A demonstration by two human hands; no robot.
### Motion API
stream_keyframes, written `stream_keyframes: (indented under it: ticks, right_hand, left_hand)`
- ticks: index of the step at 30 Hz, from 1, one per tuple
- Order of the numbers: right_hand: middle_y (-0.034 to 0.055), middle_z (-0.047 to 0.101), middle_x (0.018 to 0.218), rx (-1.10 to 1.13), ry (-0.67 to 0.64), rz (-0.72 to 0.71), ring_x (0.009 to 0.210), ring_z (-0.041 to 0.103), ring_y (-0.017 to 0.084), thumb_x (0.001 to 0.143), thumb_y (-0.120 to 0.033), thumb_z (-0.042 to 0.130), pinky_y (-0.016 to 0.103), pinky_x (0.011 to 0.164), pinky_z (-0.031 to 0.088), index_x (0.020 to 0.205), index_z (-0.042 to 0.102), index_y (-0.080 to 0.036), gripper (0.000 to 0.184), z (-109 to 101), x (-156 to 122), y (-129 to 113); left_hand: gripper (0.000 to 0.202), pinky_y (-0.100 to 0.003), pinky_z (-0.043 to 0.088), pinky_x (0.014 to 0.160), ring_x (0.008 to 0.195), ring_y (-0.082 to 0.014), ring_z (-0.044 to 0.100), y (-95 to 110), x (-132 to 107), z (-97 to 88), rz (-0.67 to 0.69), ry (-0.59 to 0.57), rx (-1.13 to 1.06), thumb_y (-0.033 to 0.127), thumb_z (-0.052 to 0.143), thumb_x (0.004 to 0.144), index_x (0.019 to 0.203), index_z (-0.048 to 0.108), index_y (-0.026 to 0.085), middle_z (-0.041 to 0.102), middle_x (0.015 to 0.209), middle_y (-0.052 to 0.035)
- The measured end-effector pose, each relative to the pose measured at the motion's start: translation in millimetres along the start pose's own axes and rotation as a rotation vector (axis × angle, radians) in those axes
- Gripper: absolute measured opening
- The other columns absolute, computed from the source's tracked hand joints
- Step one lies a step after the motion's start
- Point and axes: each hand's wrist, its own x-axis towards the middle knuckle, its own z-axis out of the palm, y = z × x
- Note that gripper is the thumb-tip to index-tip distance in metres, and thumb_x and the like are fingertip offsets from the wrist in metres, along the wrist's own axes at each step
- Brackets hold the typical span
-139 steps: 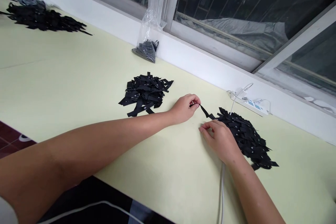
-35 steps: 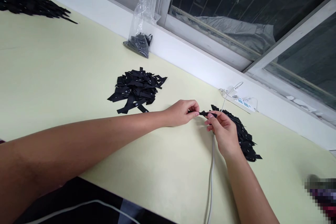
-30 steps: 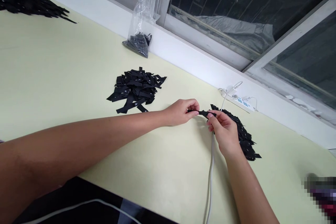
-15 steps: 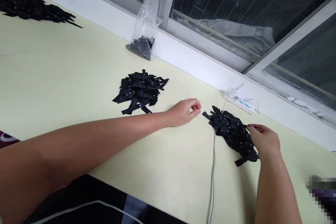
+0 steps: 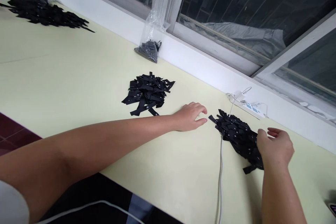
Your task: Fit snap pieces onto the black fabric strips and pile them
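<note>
My left hand (image 5: 191,116) rests on the pale yellow table (image 5: 65,73), fingers loosely apart and holding nothing, just left of a heap of small black fabric labels (image 5: 237,135). My right hand (image 5: 276,147) hovers at the right side of that heap, fingers spread and empty, touching its edge. A second heap of black labels (image 5: 147,92) lies further left, beyond my left forearm.
A clear plastic bag with labels (image 5: 151,38) leans against the white window ledge. Another dark heap (image 5: 47,15) lies at the far left. A white power strip (image 5: 250,106) sits by the ledge, and a grey cable (image 5: 219,178) runs toward me.
Both hands held one black label stretched between them a second ago. Since then the label was let go, my right hand moved to the right side of the heap and my left hand opened.
</note>
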Motion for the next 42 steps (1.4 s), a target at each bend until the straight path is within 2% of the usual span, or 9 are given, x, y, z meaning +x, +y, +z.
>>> stream_keyframes:
  ticks: [6,15,19,21,23,28,33,36,42]
  right_hand:
    - [0.0079,0.069,0.079,-0.142,-0.202,-0.044,0.073,0.062,0.028,0.075,-0.037,0.060,0.050,0.089,0.049,0.082,0.069,-0.023,0.018,9.2,0.3,-3.3]
    - [0.0083,0.069,0.075,-0.137,-0.178,-0.122,0.076,0.063,0.032,0.076,-0.036,0.058,0.049,0.086,0.048,0.077,0.065,-0.026,0.012,5.8,-4.2,-6.3]
    - [0.0086,0.070,0.079,-0.101,-0.066,-0.138,0.082,0.065,0.033,0.080,-0.036,0.055,0.048,0.089,0.046,0.078,0.063,-0.027,0.012,1.3,-8.3,-11.3]
    - [0.0085,0.070,0.078,-0.083,-0.033,-0.127,0.080,0.065,0.032,0.081,-0.035,0.053,0.047,0.088,0.047,0.079,0.062,-0.027,0.012,-1.3,-10.9,-14.8]
    - [0.0081,0.069,0.077,-0.066,-0.063,-0.130,0.077,0.064,0.031,0.080,-0.034,0.053,0.048,0.088,0.047,0.080,0.064,-0.026,0.013,-2.1,-13.6,-18.1]
    - [0.0064,0.070,0.079,-0.039,-0.145,-0.145,0.079,0.062,0.031,0.079,-0.033,0.056,0.049,0.091,0.047,0.084,0.067,-0.025,0.015,2.1,-18.8,-24.3]
    - [0.0055,0.070,0.080,-0.026,-0.148,-0.153,0.082,0.063,0.030,0.080,-0.033,0.056,0.049,0.092,0.047,0.085,0.068,-0.025,0.015,4.2,-22.8,-28.3]
    - [0.0060,0.071,0.085,0.004,-0.131,-0.188,0.084,0.064,0.031,0.081,-0.033,0.056,0.050,0.093,0.047,0.087,0.069,-0.025,0.016,3.7,-26.8,-31.0]
    - [0.0071,0.072,0.091,0.033,-0.115,-0.236,0.093,0.066,0.033,0.082,-0.035,0.056,0.049,0.094,0.047,0.089,0.070,-0.025,0.018,5.6,-35.4,-38.0]
  left_hand:
    - [0.025,-0.042,0.042,0.104,0.122,-0.0253,0.052,0.1,-0.1,1.1,-0.024,-0.035,0.054,0.037,0.050,0.098,0.115,0.056,0.020,0.061,0.127,-0.0098]
    - [0.023,-0.047,0.045,0.099,0.118,-0.0266,0.054,1.8,-2.4,-1.9,-0.086,0.073,0.231,0.024,0.045,0.096,0.115,0.057,0.019,0.061,0.128,-0.0112]
    - [0.034,-0.066,0.024,0.114,0.148,-0.0399,0.023,-1.4,-2.4,-13.8,-0.211,0.174,0.514,0.029,0.053,0.093,0.124,0.057,0.015,0.032,0.159,-0.0193]
    - [0.044,-0.074,0.009,0.116,0.153,-0.0454,0.003,-6.5,-1.9,-20.4,-0.306,0.165,0.568,0.039,0.055,0.093,0.130,0.055,0.014,0.016,0.166,-0.0195]
    - [0.053,-0.076,0.001,0.115,0.152,-0.0500,-0.004,-13.1,-1.2,-25.7,-0.427,0.115,0.556,0.047,0.053,0.094,0.134,0.053,0.013,0.009,0.168,-0.0195]
    - [0.066,-0.071,0.006,0.118,0.150,-0.0510,0.012,-25.1,-0.8,-29.2,-0.586,-0.018,0.514,0.056,0.043,0.096,0.140,0.048,0.007,0.024,0.162,-0.0274]
    - [0.042,-0.045,0.033,0.115,0.133,-0.0324,0.047,-26.0,-0.4,-19.8,-0.249,-0.042,0.503,0.038,0.043,0.100,0.122,0.057,0.005,0.055,0.137,-0.0226]
    - [0.026,-0.036,0.044,0.105,0.116,-0.0259,0.057,-25.6,1.5,-12.1,-0.074,-0.088,0.431,0.021,0.041,0.099,0.109,0.061,0.007,0.062,0.120,-0.0182]
    - [0.024,-0.037,0.050,0.087,0.099,-0.0262,0.059,-28.1,3.7,-10.7,-0.079,-0.035,0.463,-0.001,0.041,0.086,0.091,0.060,0.012,0.063,0.102,-0.0153]
